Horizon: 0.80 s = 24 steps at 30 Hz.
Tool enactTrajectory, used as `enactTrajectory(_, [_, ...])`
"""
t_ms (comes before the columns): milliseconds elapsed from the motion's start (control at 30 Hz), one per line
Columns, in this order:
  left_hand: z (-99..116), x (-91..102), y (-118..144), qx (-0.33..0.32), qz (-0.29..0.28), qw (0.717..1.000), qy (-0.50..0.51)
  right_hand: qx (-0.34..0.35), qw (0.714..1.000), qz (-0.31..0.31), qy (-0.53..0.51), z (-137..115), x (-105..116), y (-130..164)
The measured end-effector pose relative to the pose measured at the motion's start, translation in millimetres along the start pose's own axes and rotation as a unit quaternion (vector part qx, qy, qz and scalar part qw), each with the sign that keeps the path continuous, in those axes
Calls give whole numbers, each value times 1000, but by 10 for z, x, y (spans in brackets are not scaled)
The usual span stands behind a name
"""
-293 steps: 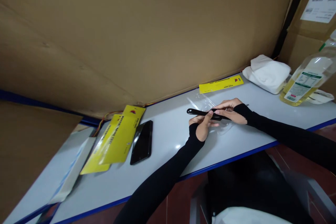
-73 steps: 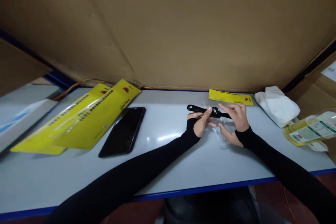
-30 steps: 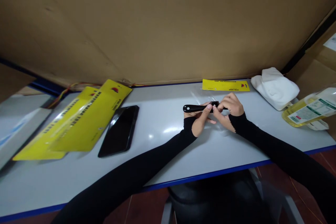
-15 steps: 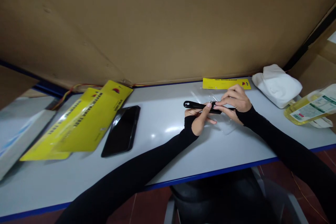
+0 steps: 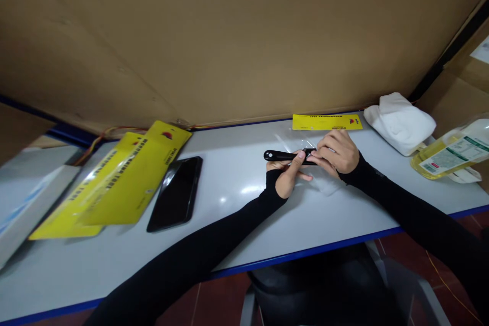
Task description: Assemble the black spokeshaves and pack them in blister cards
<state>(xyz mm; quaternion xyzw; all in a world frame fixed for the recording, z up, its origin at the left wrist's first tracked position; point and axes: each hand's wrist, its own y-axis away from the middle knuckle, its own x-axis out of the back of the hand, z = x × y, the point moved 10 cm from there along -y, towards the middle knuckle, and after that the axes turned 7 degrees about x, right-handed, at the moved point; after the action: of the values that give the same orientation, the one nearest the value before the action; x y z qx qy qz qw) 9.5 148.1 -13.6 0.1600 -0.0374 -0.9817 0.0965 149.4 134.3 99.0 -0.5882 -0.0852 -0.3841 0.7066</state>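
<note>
A black spokeshave (image 5: 281, 156) with a hole in its handle end lies crosswise between my hands, above the table. My left hand (image 5: 289, 175) is closed round its middle, thumb on top and fingers underneath. My right hand (image 5: 338, 153) is closed at the middle and right part of the tool, fingertips pinching near the blade area. That hand covers the far handle, and the small part at its fingertips is hard to make out. Clear plastic packaging (image 5: 326, 183) lies on the table under the hands. Behind them is a yellow printed card (image 5: 324, 121).
To the left, yellow tool packages (image 5: 122, 183) overlap beside a black phone (image 5: 175, 193). A white box (image 5: 34, 209) stands at the far left of the table (image 5: 229, 224). On the right are a white cloth (image 5: 399, 122) and a bottle of yellow liquid (image 5: 446, 155). Cardboard (image 5: 244, 41) walls the back.
My right hand's fingers have curled in more tightly over the middle of the spokeshave. My left hand keeps its hold. The whole view has shifted slightly.
</note>
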Motion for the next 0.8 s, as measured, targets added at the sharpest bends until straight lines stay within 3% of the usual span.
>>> enactTrajectory(100, [-52, 45, 6, 27, 23, 999, -3, 3, 999, 8, 41, -96, -31, -15])
enactTrajectory(267, [-31, 57, 28, 38, 35, 999, -16, -79, 996, -9, 49, -64, -92, -1])
enactTrajectory(400, [10, 29, 22, 41, 26, 999, -21, -125, 992, -2, -26, 25, -56, 2])
enactTrajectory(467, [46, 8, 42, 33, 27, 999, -27, -197, 976, -4, -90, 174, -44, 59])
enactTrajectory(567, [75, -69, 104, 27, 8, 999, -45, -318, 914, -81, -239, 331, -223, 231])
enactTrajectory(667, [157, -124, 143, -12, -25, 997, -69, -391, 841, -136, -349, 330, -368, 363])
enactTrajectory(733, [290, -77, 114, -78, -22, 990, -111, -456, 794, -99, -390, 406, -372, 434])
enactTrajectory(800, [470, 70, 43, -161, 33, 969, -182, -525, 740, -24, -420, 539, -343, 513])
